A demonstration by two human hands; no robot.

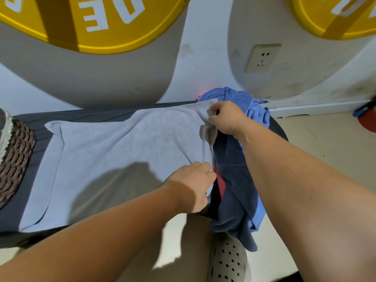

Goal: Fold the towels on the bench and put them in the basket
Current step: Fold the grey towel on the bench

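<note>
A pale grey towel [122, 151] lies spread flat over the dark bench [81, 117]. My right hand [225, 117] pinches its far right corner, near the wall. My left hand [193, 184] grips the towel's near right edge. Right of both hands a heap of towels lies on the bench end: a navy one [234, 190] hanging over the front edge, a lighter blue one [248, 104] behind, and a red strip [220, 185] showing between. A brown woven basket [14, 159] sits at the bench's left end.
The wall behind holds a white socket [262, 58] and yellow round signs [91, 21]. My foot in a perforated grey clog [227, 259] stands on the floor below the bench's right end. A red and blue object [366, 117] lies on the floor at far right.
</note>
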